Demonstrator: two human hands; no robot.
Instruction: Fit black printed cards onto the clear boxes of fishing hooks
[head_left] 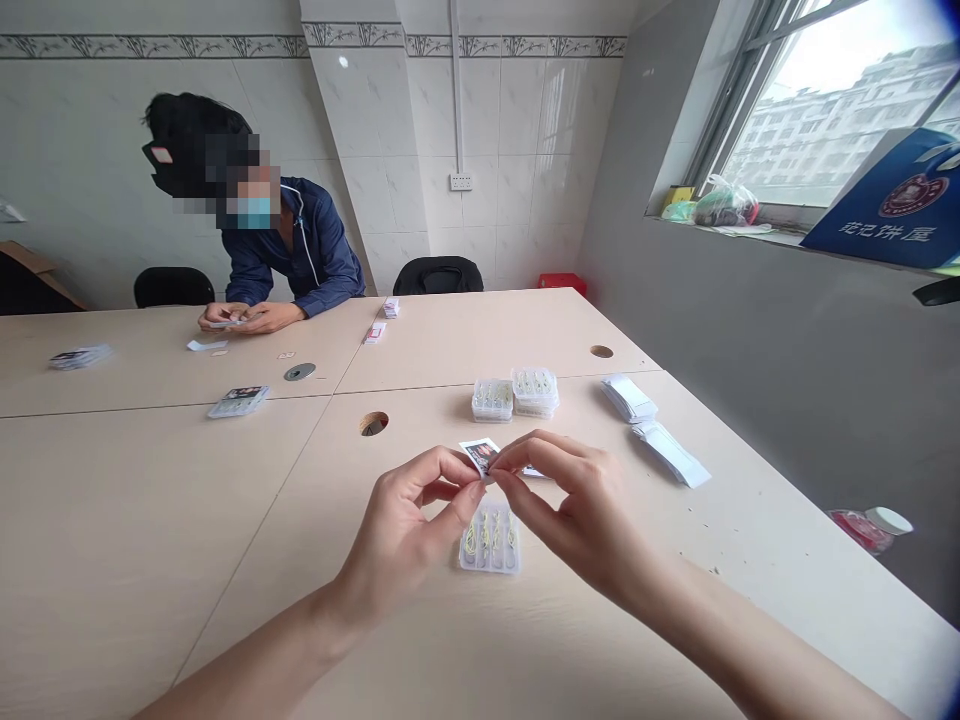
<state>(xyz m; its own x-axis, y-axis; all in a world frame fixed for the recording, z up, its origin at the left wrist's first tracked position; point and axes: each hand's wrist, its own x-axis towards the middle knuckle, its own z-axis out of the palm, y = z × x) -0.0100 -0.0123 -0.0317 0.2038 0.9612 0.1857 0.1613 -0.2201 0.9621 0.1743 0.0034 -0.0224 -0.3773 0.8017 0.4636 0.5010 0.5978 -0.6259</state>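
Between my two hands is a small printed card [478, 453] with a dark picture and white edges. My left hand [420, 510] pinches its lower left side with thumb and forefinger. At the card's right corner, the thumb and forefinger of my right hand [566, 495] are pressed together. Just below the hands, a clear plastic box [490, 540] lies on the table, its compartments holding yellowish looped strands with what look like hooks. Partly hidden behind my right hand is another flat printed piece [534, 472].
Stacked clear boxes [493, 400] stand beyond my hands. White paper slips [671, 455] lie to the right. Across the table [225, 560], a masked person [292, 250] handles a card near printed stacks [238, 401]. Cable holes [373, 424] pierce the tabletop. A capped bottle [874, 528] is by the right edge.
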